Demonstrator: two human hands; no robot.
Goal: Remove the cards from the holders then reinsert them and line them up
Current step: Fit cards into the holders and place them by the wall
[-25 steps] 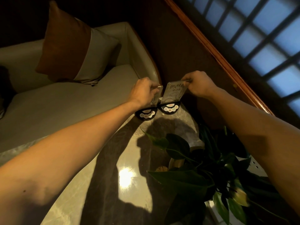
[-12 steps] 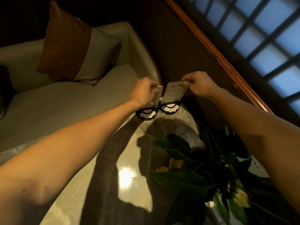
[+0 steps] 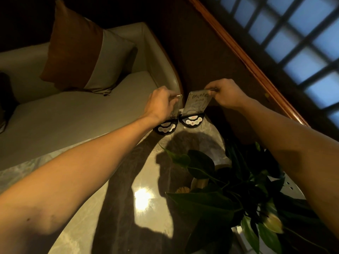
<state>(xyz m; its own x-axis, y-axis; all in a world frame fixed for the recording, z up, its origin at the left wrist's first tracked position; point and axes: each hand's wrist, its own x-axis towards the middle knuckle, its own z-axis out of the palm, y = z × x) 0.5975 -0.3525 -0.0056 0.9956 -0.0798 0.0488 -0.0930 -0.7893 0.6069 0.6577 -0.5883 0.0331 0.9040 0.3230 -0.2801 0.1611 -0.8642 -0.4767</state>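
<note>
Left hand (image 3: pixel 160 104) grip pinching left card (image 3: pixel 177 105), right hand (image 3: pixel 226 93) grip pinching right card (image 3: pixel 197 103)

A glossy marble table (image 3: pixel 117 208) fills the lower middle of the frame, pale with a dark band running up it and a bright lamp glare near its centre. At its far edge, in the middle of the frame, two black half-round holders stand just beside each other: the left holder (image 3: pixel 165 127) and the right holder (image 3: pixel 192 121), each carrying an upright clear card. A potted plant (image 3: pixel 220 182) stands on the table at lower right.
</note>
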